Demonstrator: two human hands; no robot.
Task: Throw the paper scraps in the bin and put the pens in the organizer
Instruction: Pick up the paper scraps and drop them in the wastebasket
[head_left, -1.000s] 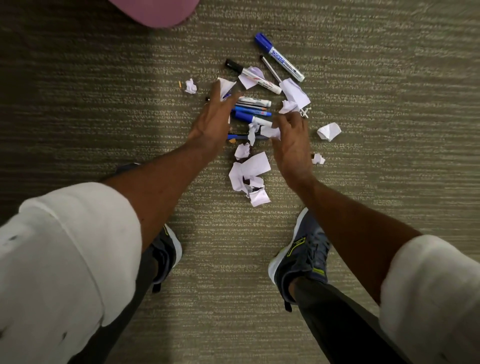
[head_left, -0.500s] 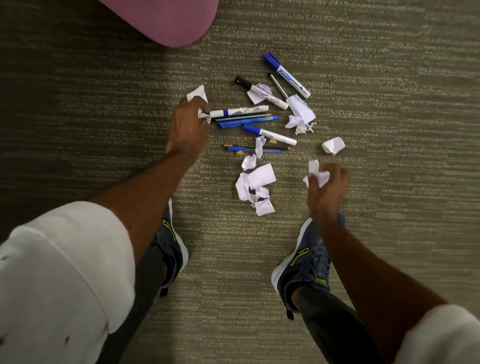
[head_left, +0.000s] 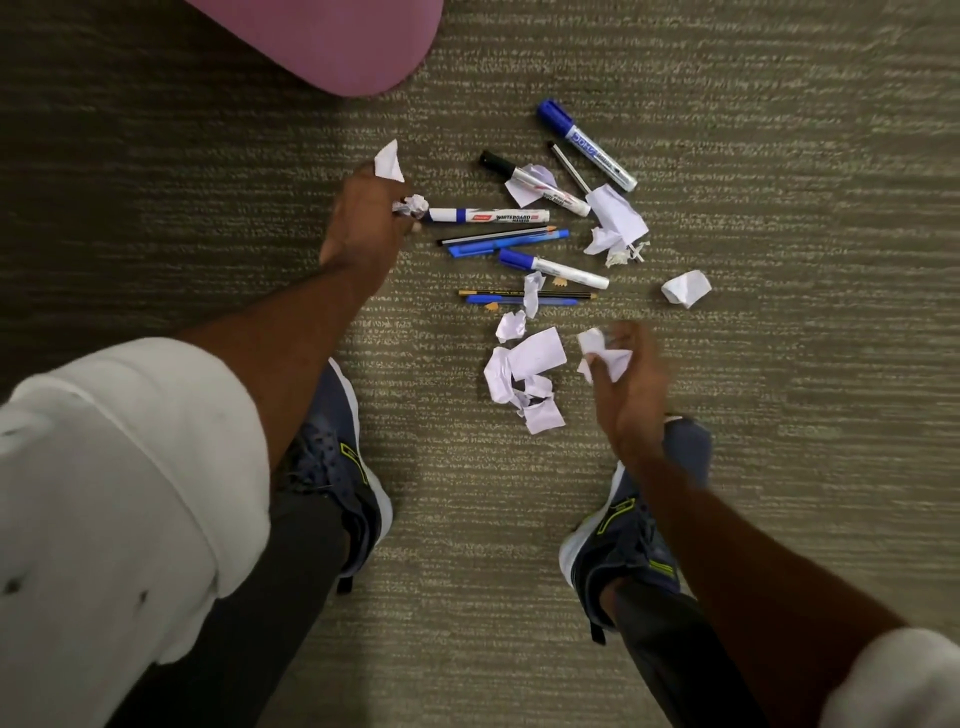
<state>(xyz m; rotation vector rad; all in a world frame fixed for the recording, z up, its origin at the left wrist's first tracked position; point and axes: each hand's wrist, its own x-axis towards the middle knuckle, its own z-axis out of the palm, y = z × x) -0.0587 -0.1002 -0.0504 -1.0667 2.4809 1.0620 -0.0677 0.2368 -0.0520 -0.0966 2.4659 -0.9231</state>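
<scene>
Several pens and markers lie on the carpet, among them a whiteboard marker (head_left: 488, 215), a blue-capped marker (head_left: 587, 145) and a black-capped marker (head_left: 535, 183). White paper scraps are scattered among them: a crumpled cluster (head_left: 524, 379), a ball (head_left: 685, 288) at the right, a torn sheet (head_left: 618, 218). My left hand (head_left: 363, 218) is closed around paper scraps (head_left: 389, 162) just left of the whiteboard marker. My right hand (head_left: 623, 384) grips crumpled paper (head_left: 602, 351) beside the cluster. No bin or organizer is in view.
A pink rounded object (head_left: 337, 41) sits at the top, beyond the pens. My two dark sneakers (head_left: 337, 467) (head_left: 628, 545) stand on the olive carpet (head_left: 779, 467) just below the scattered items.
Both hands left the pile with paper in them: the left drew away to the left clutching scraps, the right pulled back and down with a crumpled piece. The view shifted slightly.
</scene>
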